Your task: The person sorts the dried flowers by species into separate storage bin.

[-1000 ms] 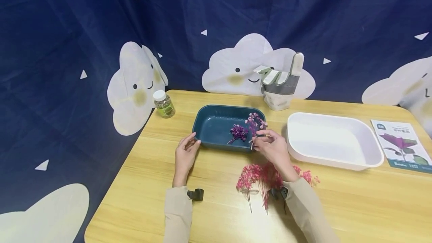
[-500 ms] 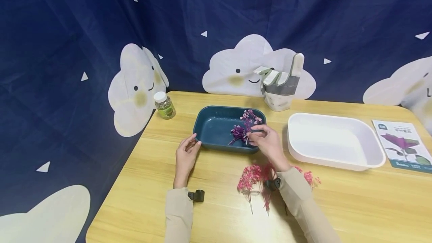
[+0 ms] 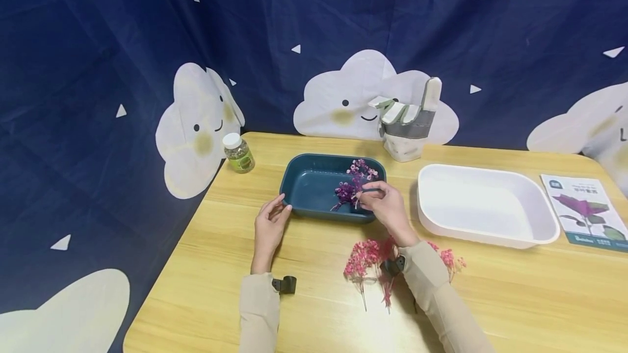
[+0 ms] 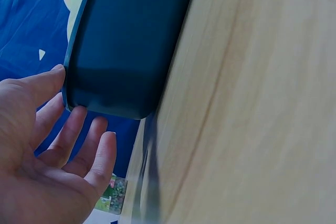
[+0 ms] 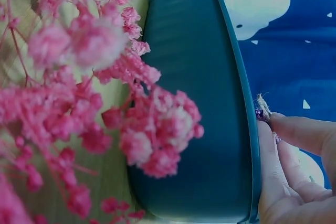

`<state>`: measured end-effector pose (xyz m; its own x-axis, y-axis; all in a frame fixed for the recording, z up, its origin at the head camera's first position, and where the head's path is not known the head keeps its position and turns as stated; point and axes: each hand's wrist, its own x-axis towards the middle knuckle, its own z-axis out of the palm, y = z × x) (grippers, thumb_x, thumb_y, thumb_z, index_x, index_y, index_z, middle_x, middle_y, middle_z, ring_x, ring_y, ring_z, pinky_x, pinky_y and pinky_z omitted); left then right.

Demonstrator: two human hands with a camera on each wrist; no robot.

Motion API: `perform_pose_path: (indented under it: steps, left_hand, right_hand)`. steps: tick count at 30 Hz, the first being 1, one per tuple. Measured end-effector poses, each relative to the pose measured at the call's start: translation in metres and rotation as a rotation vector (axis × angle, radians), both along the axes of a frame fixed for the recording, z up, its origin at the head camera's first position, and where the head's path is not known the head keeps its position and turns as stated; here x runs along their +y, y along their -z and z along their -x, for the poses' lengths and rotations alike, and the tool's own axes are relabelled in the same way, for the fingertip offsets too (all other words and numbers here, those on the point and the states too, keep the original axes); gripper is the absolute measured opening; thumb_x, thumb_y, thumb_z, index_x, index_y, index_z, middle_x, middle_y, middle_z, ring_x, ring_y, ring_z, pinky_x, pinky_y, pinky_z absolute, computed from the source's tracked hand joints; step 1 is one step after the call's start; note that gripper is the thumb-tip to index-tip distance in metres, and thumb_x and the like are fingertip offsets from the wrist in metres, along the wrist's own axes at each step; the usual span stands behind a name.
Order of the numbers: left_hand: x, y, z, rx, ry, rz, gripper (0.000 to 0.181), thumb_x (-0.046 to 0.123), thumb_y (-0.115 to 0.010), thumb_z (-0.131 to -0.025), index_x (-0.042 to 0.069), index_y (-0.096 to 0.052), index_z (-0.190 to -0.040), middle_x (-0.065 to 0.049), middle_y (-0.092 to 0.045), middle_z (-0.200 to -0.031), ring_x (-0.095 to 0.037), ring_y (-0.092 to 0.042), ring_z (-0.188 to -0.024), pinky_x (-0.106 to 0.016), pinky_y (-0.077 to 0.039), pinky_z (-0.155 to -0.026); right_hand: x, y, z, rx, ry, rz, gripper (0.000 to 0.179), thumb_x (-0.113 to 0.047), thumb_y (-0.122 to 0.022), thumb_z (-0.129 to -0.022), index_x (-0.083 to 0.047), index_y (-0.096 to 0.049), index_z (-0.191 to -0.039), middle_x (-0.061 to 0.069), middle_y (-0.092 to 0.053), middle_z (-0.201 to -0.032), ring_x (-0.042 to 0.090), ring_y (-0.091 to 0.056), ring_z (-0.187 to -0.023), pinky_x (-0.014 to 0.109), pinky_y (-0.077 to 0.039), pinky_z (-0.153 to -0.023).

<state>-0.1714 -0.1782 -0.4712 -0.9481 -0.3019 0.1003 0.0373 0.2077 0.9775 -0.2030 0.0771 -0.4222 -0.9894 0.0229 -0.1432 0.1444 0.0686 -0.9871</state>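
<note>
My left hand (image 3: 270, 229) holds the near-left corner of a dark teal plastic basin (image 3: 306, 211), thumb and fingertips against its rim. In the left wrist view, the other fingers of that hand are loosely bent below the corner. My right hand (image 3: 386, 208) pinches the pale stem end of a light purple dried flower sprig (image 3: 362, 168) over the basin's right part. A darker purple flower bunch (image 3: 345, 192) lies in the basin just left of that sprig. In the right wrist view, the basin's wall hides most of the purple flowers.
Pink dried flowers (image 3: 363, 257) lie on the table under my right forearm. A white basin (image 3: 485, 236) and a plant booklet (image 3: 584, 208) are to the right. At the back stand a white-capped jar (image 3: 239, 154) and a whitish hand-shaped object (image 3: 407, 124).
My right hand has moved left and slightly up, carrying the light purple sprig beside the darker bunch. The left hand stays at the basin's corner.
</note>
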Motion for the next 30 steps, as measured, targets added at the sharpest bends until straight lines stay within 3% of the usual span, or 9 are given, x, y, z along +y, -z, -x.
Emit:
perform_pose_path:
  steps: [10, 19, 30]
  left_hand:
    - [0.0001, -0.0018, 0.0011, -0.006, 0.007, -0.003, 0.040, 0.009, -0.069, -0.090, 0.001, -0.062, -0.128, -0.020, -0.058, -0.121, -0.033, -0.059, -0.116, -0.013, -0.051, -0.091]
    - [0.0004, -0.0011, 0.0006, 0.001, 0.005, -0.008, 0.040, 0.008, -0.069, -0.090, 0.000, -0.062, -0.128, -0.020, -0.058, -0.121, -0.033, -0.059, -0.115, -0.009, -0.049, -0.088]
    - [0.0001, 0.0005, -0.0003, 0.022, 0.006, -0.008, 0.039, 0.007, -0.069, -0.090, -0.003, -0.062, -0.127, -0.022, -0.058, -0.121, -0.036, -0.059, -0.115, -0.013, -0.051, -0.090]
  right_hand:
    - [-0.0007, -0.0002, 0.0006, 0.013, -0.007, -0.019, 0.025, 0.003, -0.065, -0.088, 0.010, -0.059, -0.111, 0.017, -0.073, -0.094, 0.001, -0.066, -0.069, 0.020, -0.059, -0.073]
    - [0.0002, 0.0012, 0.0007, 0.014, -0.021, 0.001, 0.024, 0.004, -0.064, -0.088, 0.013, -0.059, -0.109, 0.009, -0.074, -0.086, 0.007, -0.070, -0.074, 0.024, -0.060, -0.075]
    - [0.0019, 0.0015, -0.0002, 0.013, -0.041, -0.029, 0.024, 0.003, -0.062, -0.089, 0.013, -0.058, -0.111, 0.019, -0.074, -0.095, 0.011, -0.071, -0.078, 0.023, -0.059, -0.076]
